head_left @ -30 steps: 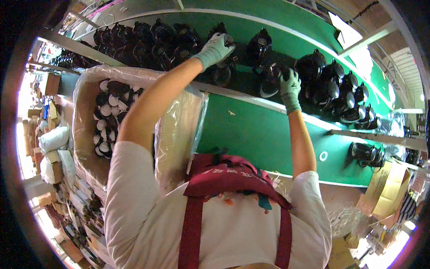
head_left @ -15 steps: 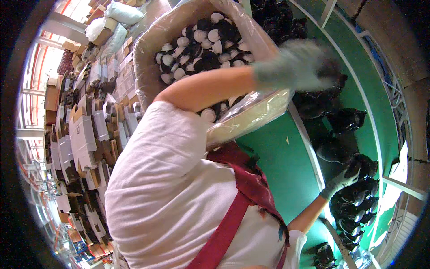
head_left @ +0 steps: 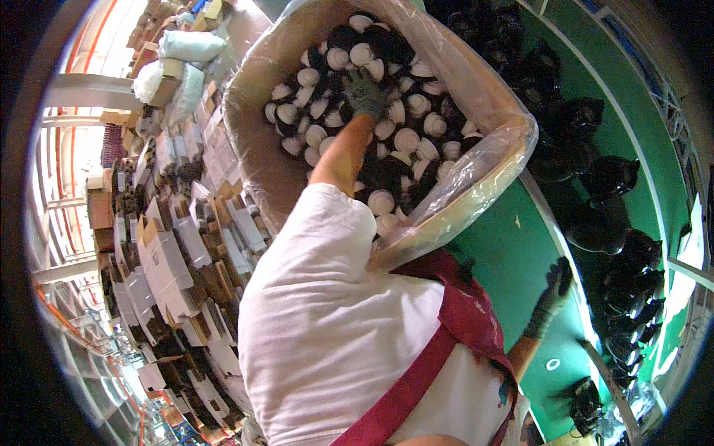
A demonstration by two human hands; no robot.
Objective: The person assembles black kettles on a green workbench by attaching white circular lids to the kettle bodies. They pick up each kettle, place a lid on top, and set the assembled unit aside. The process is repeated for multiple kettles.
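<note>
My left hand, in a grey-green glove, reaches into a large cardboard box lined with clear plastic. Its fingers are spread over loose black pieces with round white caps, and I see nothing gripped. Over the green surface at the right, my right hand is raised, gloved with dark fingers. Those fingers look stretched out, holding nothing. Beside it, past a pale rail, glossy black rounded parts stand in a row; their exact kind is unclear.
A small white ring lies on the green surface near my right forearm. Further down sits a lone black part. Stacked flattened cartons fill the left side, with pale sacks beyond. A white rail runs along the far right.
My left hand has swung left from above the black parts into the box and spread its fingers. My right hand has come away from the black parts. The view has shifted.
</note>
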